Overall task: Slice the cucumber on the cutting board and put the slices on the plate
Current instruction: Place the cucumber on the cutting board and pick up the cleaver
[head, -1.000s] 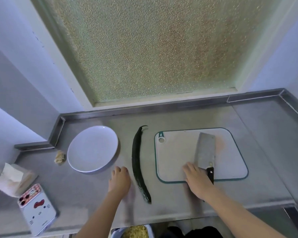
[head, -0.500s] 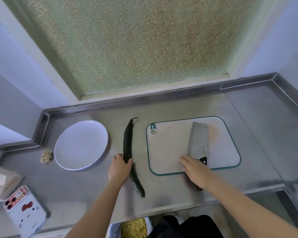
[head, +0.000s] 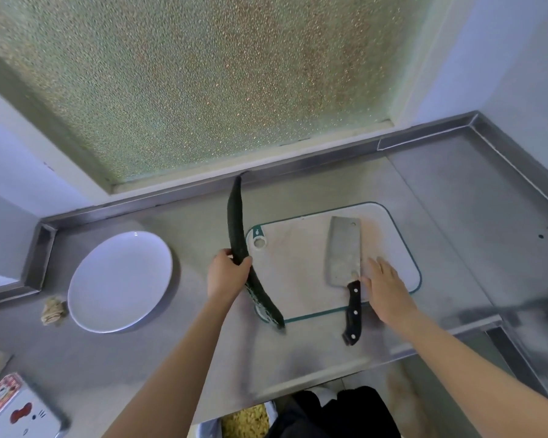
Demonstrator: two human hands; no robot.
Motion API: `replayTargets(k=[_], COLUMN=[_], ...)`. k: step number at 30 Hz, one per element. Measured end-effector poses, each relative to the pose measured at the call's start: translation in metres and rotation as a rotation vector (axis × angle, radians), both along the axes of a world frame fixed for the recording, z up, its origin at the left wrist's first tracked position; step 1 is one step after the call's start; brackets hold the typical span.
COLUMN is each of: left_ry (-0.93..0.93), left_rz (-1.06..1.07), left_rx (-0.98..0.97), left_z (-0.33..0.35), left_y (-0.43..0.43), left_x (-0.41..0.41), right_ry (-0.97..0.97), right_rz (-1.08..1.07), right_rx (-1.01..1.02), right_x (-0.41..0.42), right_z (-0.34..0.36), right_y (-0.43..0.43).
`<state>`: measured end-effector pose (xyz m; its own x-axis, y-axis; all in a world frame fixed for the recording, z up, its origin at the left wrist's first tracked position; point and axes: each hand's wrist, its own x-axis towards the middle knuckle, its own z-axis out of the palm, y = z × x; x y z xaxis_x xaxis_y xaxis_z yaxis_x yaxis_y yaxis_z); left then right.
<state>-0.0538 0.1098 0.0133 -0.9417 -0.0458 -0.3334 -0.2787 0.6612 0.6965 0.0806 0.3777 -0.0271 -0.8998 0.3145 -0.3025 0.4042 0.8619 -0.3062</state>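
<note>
Here, the left hand (head: 227, 275) is gripping the long dark-green cucumber (head: 236, 229) at the white cutting board's (head: 301, 273) left edge; the right hand (head: 385, 290), fingers straight, is resting beside the steel cleaver (head: 344, 252).

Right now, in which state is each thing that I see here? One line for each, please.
cucumber: whole, uncut, held at the left edge of the cutting board.
left hand: fingers curled round the cucumber.
right hand: open, flat beside the handle of the knife, holding nothing.
knife: lying flat on the cutting board, handle past its near edge.
cutting board: no slices on it.
plate: empty.
</note>
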Motion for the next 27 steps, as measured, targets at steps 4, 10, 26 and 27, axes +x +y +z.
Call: replayTargets(k=[4,10,26,27], left_ry=[-0.03,-0.112,-0.143,-0.189], left_rz=[-0.164,-0.283,-0.006,0.011], left_rx=[-0.067,-0.172,-0.163,-0.158], left_z=[0.006,-0.007,-0.037,-0.039], left_y=[0.042,0.073,0.028,0.028], left_x=[0.002,0.014,0.039,0.04], right_ry=[-0.08,-0.085,-0.138,-0.141], right_rz=[0.006,0.013,-0.061,-0.074], right_rx=[0.041,0.031,0.058,0.054], right_x=[0.007,0.008,0.01,0.009], right_z=[-0.004,-0.003,-0.008,-0.008], right_y=[0.007,0.009,-0.028,-0.031])
